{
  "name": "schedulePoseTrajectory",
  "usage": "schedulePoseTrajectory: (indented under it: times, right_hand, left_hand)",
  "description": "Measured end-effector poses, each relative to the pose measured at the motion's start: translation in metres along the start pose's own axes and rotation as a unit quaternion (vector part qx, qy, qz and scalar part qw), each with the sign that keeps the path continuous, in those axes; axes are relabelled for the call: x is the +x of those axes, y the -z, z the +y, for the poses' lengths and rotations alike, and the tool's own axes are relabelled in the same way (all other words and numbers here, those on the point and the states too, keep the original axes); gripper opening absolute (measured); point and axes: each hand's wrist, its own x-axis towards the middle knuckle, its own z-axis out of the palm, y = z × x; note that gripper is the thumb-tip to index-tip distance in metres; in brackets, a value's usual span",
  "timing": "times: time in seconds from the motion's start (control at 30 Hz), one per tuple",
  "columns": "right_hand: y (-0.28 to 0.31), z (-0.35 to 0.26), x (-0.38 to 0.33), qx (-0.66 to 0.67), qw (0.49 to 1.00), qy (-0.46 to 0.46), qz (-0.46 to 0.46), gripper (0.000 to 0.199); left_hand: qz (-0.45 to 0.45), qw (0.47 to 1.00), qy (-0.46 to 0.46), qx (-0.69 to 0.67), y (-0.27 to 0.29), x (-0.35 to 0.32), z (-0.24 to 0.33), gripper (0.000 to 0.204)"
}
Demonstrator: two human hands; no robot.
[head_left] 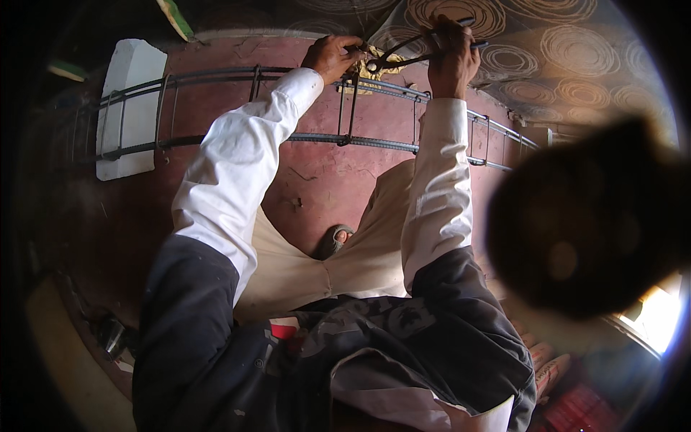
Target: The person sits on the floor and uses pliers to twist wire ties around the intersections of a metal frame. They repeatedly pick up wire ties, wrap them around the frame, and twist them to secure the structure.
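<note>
Near: dark jacket, cream trousers, sandalled foot (332,240) on reddish floor (317,180). Dark blur (586,216) covers right side. Mid: long steel rod cage (309,137) lies across floor, left to right; white block (129,108) under its left end. Far: left hand (332,56) clenched on cage's top rod, beside yellowish scrap (374,68). Right hand (452,61) closed around handles of pincers (410,54), jaws at rod by left hand. Swirl-pattern mat (547,50) beyond.

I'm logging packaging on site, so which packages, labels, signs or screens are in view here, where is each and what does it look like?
Sacks: lower right near the frame edge, stacked rounded ends, pale pinkish, blurred.
Red patch: low centre on the person's dark clothing, small rectangle, possibly a label; too small to tell.
No signs or screens show.
</note>
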Motion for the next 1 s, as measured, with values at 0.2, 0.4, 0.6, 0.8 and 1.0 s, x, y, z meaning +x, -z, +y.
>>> schedulePoseTrajectory:
  times: [0.2,0.4,0.6,0.8,1.0]
  right_hand:
    - [-0.01,0.0,0.004,-0.013,0.998,-0.056,-0.02,0.023]
    - [-0.006,0.001,0.012,0.012,0.994,-0.091,-0.057,0.027]
    - [0.004,0.006,0.018,0.076,0.987,-0.141,-0.031,0.026]
    - [-0.001,0.029,0.031,0.077,0.981,-0.172,0.037,0.021]
    - [0.07,0.083,0.099,0.081,0.979,-0.177,-0.058,0.028]
  left_hand:
    - [0.053,0.996,-0.069,0.026,-0.004,-0.003,-0.005,0.023]
    - [0.012,0.999,0.003,-0.04,-0.004,-0.006,0.004,0.022]
    - [0.006,0.999,0.003,-0.036,-0.002,-0.005,0.006,0.024]
    - [0.028,0.999,-0.03,-0.017,0.0,-0.004,-0.009,0.022]
    - [-0.004,1.0,-0.02,0.004,-0.008,0.007,0.003,0.027]
